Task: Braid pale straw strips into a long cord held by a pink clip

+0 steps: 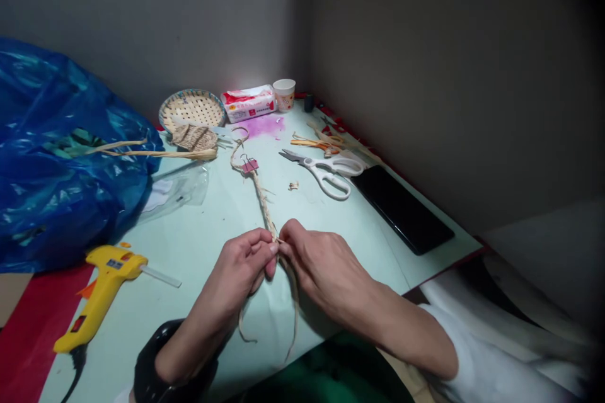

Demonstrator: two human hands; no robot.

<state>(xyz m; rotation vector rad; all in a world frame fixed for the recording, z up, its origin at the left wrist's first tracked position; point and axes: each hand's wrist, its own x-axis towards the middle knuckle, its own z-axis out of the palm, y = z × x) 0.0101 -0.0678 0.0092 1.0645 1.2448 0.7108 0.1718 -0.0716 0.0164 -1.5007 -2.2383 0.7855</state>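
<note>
At the near middle of the table (227, 208): a pale braided cord (262, 198) runs from a pink binder clip (250, 166) toward the person, its near end between the two hands.
Left hand (246, 258): thumb and index finger pinch the cord's near end with no visible gap; the other fingers curl below.
Right hand (326, 258): thumb and forefinger come together on a thin strand (282, 241) beside the left fingertips; whether the two hands touch, I cannot tell.
Loose strands (296, 302): two trail nearward beneath the hands, one left, one right.
Under the fingertips: the crossing of the strands is hidden, and the right hand's other fingers are mostly covered by its own back.
Right side: white-handled scissors (326, 175) lie with blades toward the left, by a black slab (401, 208); farther off, orange items (312, 142) are hard to tell apart.
Left side: a yellow glue gun (101, 289) has its cable cut off at the near edge; a blue bag (70, 170) is cut off at the left, its contents unclear.
Far side: a woven basket (191, 107), a tissue pack (249, 104) and a paper cup (284, 97) stand near the wall.
</note>
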